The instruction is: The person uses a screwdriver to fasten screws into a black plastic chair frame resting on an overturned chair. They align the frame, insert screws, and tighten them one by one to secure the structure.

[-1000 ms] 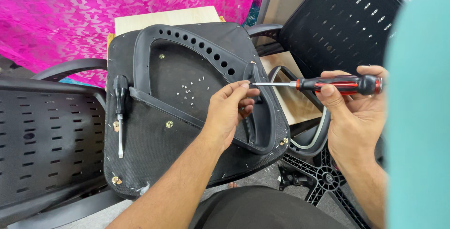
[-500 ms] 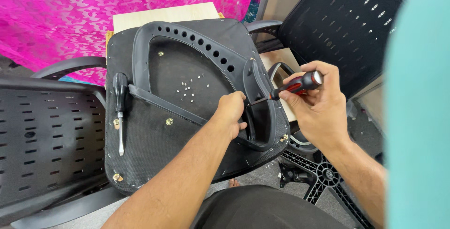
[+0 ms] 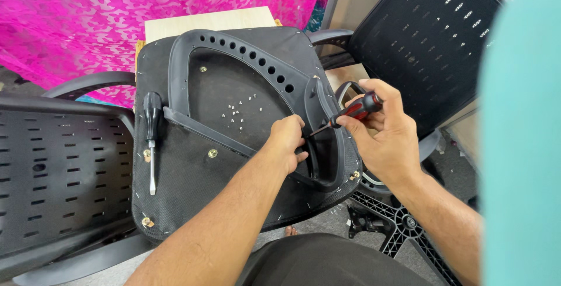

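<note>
Far left: black perforated plastic chair back [image 3: 58,175], lying flat, beside pink patterned cloth [image 3: 87,23] behind. Next right: upturned black fabric-covered seat pan [image 3: 193,186], underside up. On its left edge: spare black-handled screwdriver [image 3: 152,140], lying loose, tip toward viewer, untouched. Centre of pan: small scatter of loose silver screws [image 3: 239,112], inside the curve of a black plastic armrest frame with a row of round holes [image 3: 245,49]. Left hand [image 3: 287,141] at right part of pan, fingers curled closed around the frame's inner bar, pressing it down. Immediately right: red-and-black-handled screwdriver [image 3: 349,113], tilted, shaft slanting down-left, tip just beside left fingertips at the frame bar. Right hand [image 3: 383,131] wrapped shut on its handle, thumb and forefinger pinching near the shaft end. Below right: black star-shaped chair base [image 3: 403,227] on floor. Far right: black mesh-pattern chair back [image 3: 432,40], upright; teal sleeve [image 3: 520,145] at edge.
</note>
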